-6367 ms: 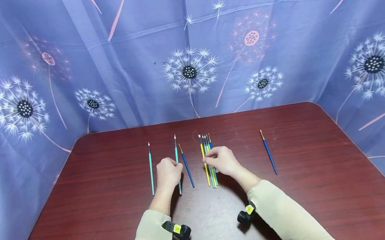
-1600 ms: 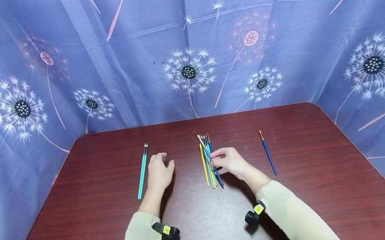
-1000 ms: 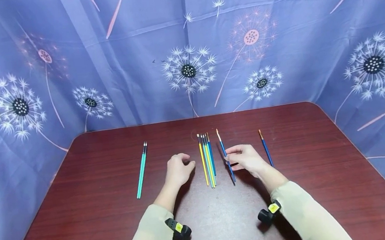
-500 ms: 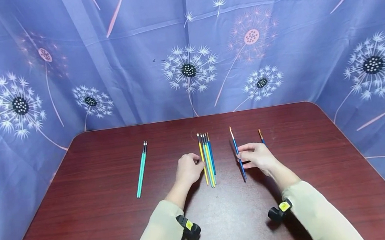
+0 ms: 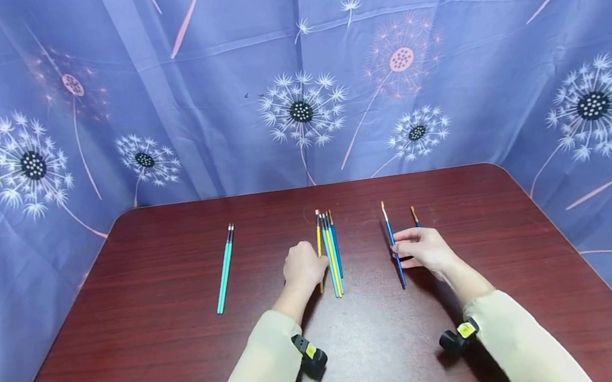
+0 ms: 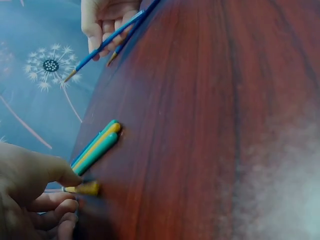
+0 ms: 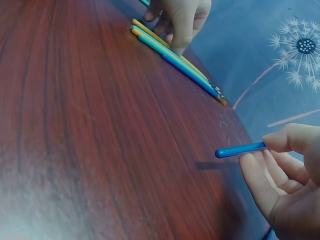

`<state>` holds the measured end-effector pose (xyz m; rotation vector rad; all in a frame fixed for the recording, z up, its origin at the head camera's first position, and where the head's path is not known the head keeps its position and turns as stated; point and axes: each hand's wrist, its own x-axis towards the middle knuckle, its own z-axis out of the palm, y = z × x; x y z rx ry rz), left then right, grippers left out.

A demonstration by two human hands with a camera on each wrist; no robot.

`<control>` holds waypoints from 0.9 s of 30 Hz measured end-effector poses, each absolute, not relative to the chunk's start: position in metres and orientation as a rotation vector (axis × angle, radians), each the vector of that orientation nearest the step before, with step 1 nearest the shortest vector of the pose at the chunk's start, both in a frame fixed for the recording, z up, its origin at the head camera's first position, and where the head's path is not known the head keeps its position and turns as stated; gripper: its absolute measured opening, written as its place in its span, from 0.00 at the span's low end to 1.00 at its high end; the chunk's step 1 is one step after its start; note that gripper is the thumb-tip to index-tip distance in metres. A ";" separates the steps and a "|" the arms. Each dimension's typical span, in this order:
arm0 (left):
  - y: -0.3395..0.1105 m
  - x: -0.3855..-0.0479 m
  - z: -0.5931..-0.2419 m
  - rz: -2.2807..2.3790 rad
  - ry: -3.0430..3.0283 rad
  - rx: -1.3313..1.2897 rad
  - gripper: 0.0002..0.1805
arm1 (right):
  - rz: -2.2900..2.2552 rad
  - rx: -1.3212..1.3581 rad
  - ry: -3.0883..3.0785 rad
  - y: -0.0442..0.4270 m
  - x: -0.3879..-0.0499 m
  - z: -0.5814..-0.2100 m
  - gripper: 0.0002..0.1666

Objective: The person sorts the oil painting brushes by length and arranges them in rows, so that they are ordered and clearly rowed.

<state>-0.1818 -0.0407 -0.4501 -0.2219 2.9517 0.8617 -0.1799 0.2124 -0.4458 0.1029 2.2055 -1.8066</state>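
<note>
Between the thumb and fingers of my right hand [image 5: 427,251], I'm pinching a blue brush [image 5: 390,235], its bristles pointing away from me. Its handle end is hanging clear of the table [image 5: 129,340], casting its shadow apart from it. I'm gripping only a short stretch of a thin handle, so if that pinch is slackening, the brush could be swivelling or slipping out.

With my left hand [image 5: 302,266] I'm pinching a yellow brush [image 5: 318,234], thumb and forefinger closing narrowly on its handle; whether it's touching the table, I can't tell. It's standing just beside the bundle [image 5: 332,258] of green, yellow and blue brushes, so a sideways nudge of my thumb could be setting those rolling apart.

Close by my right hand, another blue brush [image 5: 414,214] is lying partly hidden; if I'm lowering the held one without looking, the two could be ending up crossed.

Farther out, beyond my left hand, two green brushes [image 5: 224,270] are lying side by side at a slant, well apart from the bundle. A careless sweep of my left sleeve [image 5: 264,365] could be scattering them. Past the table's far edge, a dandelion-print cloth [image 5: 207,133] is hanging.
</note>
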 end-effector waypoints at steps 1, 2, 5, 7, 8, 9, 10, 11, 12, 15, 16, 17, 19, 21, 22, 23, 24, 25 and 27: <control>-0.041 -0.183 -0.450 0.848 2.950 -0.240 0.13 | -1.802 0.106 2.212 0.213 -0.179 -0.445 0.26; -0.040 -0.184 -0.450 0.835 2.948 -0.253 0.14 | -1.799 0.108 2.218 0.215 -0.179 -0.445 0.26; -0.041 -0.186 -0.449 0.800 2.945 -0.275 0.14 | -1.791 0.101 2.234 0.219 -0.179 -0.444 0.27; -0.041 -0.187 -0.449 0.765 2.936 -0.262 0.14 | -1.791 0.102 2.244 0.222 -0.179 -0.444 0.27; -0.041 -0.188 -0.448 0.751 2.926 -0.249 0.14 | -1.791 0.102 2.248 0.224 -0.179 -0.443 0.27; -0.041 -0.188 -0.448 0.732 2.919 -0.236 0.14 | -1.789 0.102 2.253 0.226 -0.179 -0.442 0.27; -0.041 -0.189 -0.447 0.717 2.909 -0.222 0.14 | -1.789 0.104 2.257 0.228 -0.179 -0.441 0.27; -0.041 -0.190 -0.446 0.707 2.896 -0.208 0.14 | -1.787 0.101 2.261 0.230 -0.179 -0.440 0.27; -0.041 -0.190 -0.445 0.695 2.887 -0.199 0.13 | -1.784 0.100 2.266 0.232 -0.178 -0.439 0.27; -0.041 -0.192 -0.443 0.653 2.877 -0.184 0.13 | -1.757 0.093 2.288 0.239 -0.179 -0.435 0.28; -0.041 -0.192 -0.443 0.651 2.872 -0.181 0.13 | -1.746 0.099 2.297 0.241 -0.179 -0.434 0.27; -0.041 -0.192 -0.443 0.644 2.871 -0.178 0.12 | -1.734 0.105 2.305 0.243 -0.179 -0.433 0.27; -0.042 -0.192 -0.444 0.644 2.874 -0.172 0.12 | -1.715 0.119 2.319 0.248 -0.179 -0.432 0.27; -0.043 -0.191 -0.444 0.671 2.880 -0.161 0.12 | -1.702 0.130 2.332 0.254 -0.179 -0.431 0.28; -0.044 -0.191 -0.445 0.687 2.881 -0.155 0.12 | -1.701 0.140 2.337 0.256 -0.179 -0.432 0.27; -0.045 -0.190 -0.445 0.700 2.883 -0.146 0.12 | -1.700 0.141 2.342 0.259 -0.180 -0.433 0.27; -0.047 -0.190 -0.445 0.723 2.885 -0.139 0.13 | -1.698 0.143 2.347 0.262 -0.180 -0.433 0.28; -0.049 -0.190 -0.446 0.746 2.887 -0.130 0.13 | -1.693 0.144 2.355 0.265 -0.180 -0.434 0.28; -0.052 -0.189 -0.447 0.785 2.889 -0.122 0.14 | -1.697 0.147 2.362 0.269 -0.180 -0.435 0.28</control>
